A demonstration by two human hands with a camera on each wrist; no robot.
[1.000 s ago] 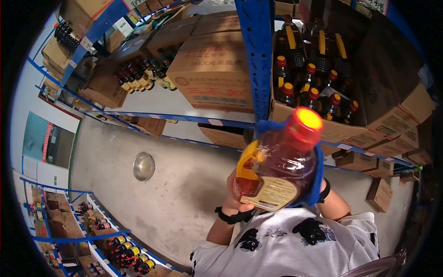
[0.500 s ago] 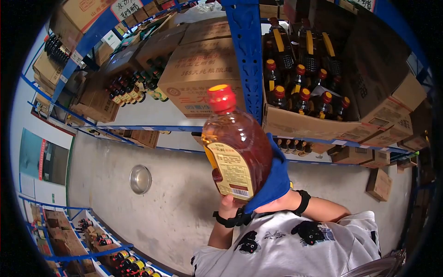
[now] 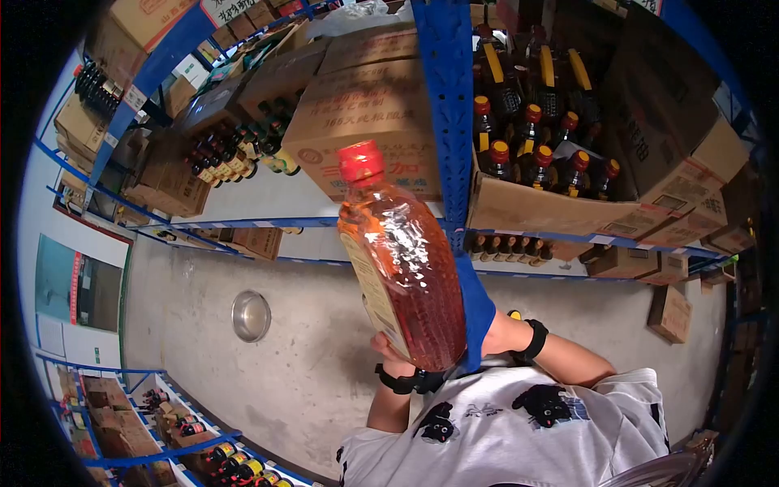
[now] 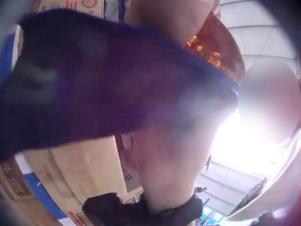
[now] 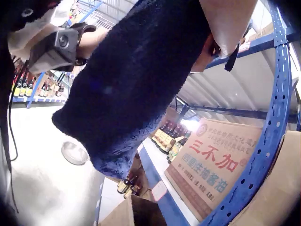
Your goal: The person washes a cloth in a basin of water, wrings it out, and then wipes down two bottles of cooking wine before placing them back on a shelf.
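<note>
A large clear bottle (image 3: 410,272) of amber-red liquid, with a red cap, is held up in front of the chest, tilted left at its top. My left hand (image 3: 392,357) grips it low, thumb on the label side; its other fingers are hidden behind the bottle. A blue cloth (image 3: 479,312) lies along the right side of the bottle, gripped by my right hand (image 3: 501,333), whose fingers it mostly covers. In the left wrist view the cloth (image 4: 94,80) spans the picture in front of the bottle (image 4: 218,49). The cloth (image 5: 127,89) hangs broad in the right wrist view.
A blue shelf post (image 3: 445,105) rises behind the bottle. To its right, an open carton (image 3: 552,215) holds several red-capped bottles; left of it stands a closed carton (image 3: 357,122). A metal bowl (image 3: 251,315) sits on the floor. More bottles (image 3: 235,467) line a low shelf at left.
The bottle has swung left and turned, so its label now faces left and its bare side shows. The cloth and right hand have come round to the bottle's right side.
</note>
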